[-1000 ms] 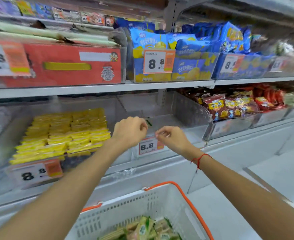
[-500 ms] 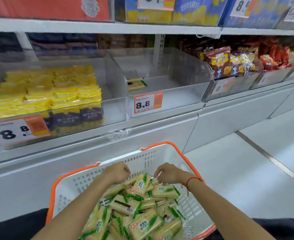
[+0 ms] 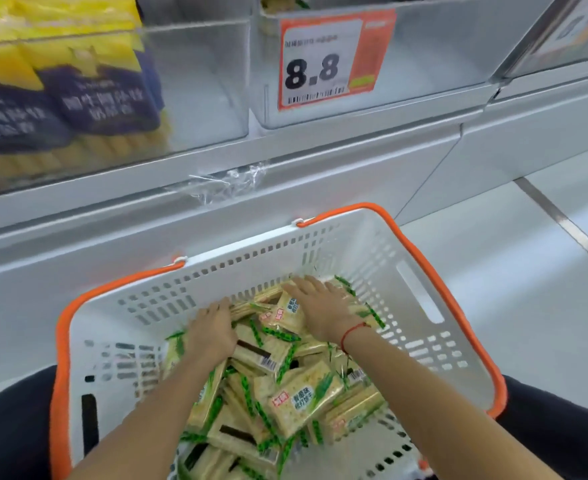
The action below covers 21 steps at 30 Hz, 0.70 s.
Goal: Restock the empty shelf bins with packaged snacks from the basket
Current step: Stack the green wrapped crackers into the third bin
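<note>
Both your hands are down in the white basket (image 3: 420,271) with its orange rim, on the heap of green-and-cream snack packs (image 3: 299,400) that fills its floor. Your left hand (image 3: 213,332) lies palm-down on the packs toward the basket's far-left side, fingers (image 3: 221,304) fairly straight and close together, tips at the pile's far edge; whether they have hold of a pack, you cannot tell. Your right hand (image 3: 320,306), a red string at the wrist, is spread flat over packs by the far wall, fingers (image 3: 299,284) apart and pressing on wrappers, not curled round any. Above, on the shelf, the clear bin (image 3: 434,53) with the orange 8.8 price tag (image 3: 330,60) holds only a pack or two at its back edge. The bin (image 3: 195,74) to its left holds yellow-and-purple bags (image 3: 64,88).
</note>
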Available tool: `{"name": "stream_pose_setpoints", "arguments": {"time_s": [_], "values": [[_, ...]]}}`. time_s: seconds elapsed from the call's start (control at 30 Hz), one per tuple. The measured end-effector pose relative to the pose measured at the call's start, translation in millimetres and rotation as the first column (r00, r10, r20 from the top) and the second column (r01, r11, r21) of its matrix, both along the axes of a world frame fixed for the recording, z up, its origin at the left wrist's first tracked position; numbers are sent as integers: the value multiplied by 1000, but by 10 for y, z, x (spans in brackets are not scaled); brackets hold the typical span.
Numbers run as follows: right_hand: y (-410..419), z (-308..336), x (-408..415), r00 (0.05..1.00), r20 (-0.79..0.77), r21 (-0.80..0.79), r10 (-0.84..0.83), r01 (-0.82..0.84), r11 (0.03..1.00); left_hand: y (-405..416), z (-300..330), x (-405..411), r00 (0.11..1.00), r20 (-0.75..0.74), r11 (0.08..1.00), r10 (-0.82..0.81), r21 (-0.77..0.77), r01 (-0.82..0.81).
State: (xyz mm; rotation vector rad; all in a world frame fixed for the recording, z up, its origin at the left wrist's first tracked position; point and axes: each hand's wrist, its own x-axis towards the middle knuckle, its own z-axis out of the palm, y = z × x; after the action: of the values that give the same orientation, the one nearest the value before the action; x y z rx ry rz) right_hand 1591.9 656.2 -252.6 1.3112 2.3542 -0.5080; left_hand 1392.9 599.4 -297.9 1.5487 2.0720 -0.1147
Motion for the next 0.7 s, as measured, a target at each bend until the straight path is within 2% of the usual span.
{"name": "stream_pose_setpoints", "arguments": {"time_s": [0.1, 0.2, 0.3, 0.4, 0.43, 0.5, 0.57, 0.6, 0.7], "values": [[2, -146, -7, 980, 140, 53, 139, -148, 988, -5, -50, 5, 998, 0, 988, 70, 136, -70], [-4, -156, -21, 974, 139, 160, 177, -199, 967, -1, -47, -79, 995, 65, 980, 80, 177, -90], [-31, -47, 20, 976, 158, 200, 153, -183, 963, -3, 57, -192, 985, 143, 988, 95, 104, -110], [-106, 100, 92, 986, 149, 197, 76, -105, 975, -2, 273, -277, 926, 350, 990, 141, -35, -138], [-134, 167, 113, 991, 124, 171, 41, -62, 983, -12, 393, -284, 884, 435, 985, 170, -96, -142], [-163, 333, 132, 996, 21, 19, -87, 87, 996, -70, 621, -294, 809, 543, 970, 224, -206, -130], [-178, 528, 125, 966, -84, -186, -245, 227, 956, -170, 843, -297, 740, 599, 946, 307, -279, -166], [-186, 625, 115, 948, -122, -251, -295, 258, 933, -233, 912, -314, 676, 631, 922, 381, -312, -228], [-237, 906, 83, 850, -289, -372, -441, 324, 870, -467, 1103, -332, 332, 744, 807, 580, -468, -360]]}}
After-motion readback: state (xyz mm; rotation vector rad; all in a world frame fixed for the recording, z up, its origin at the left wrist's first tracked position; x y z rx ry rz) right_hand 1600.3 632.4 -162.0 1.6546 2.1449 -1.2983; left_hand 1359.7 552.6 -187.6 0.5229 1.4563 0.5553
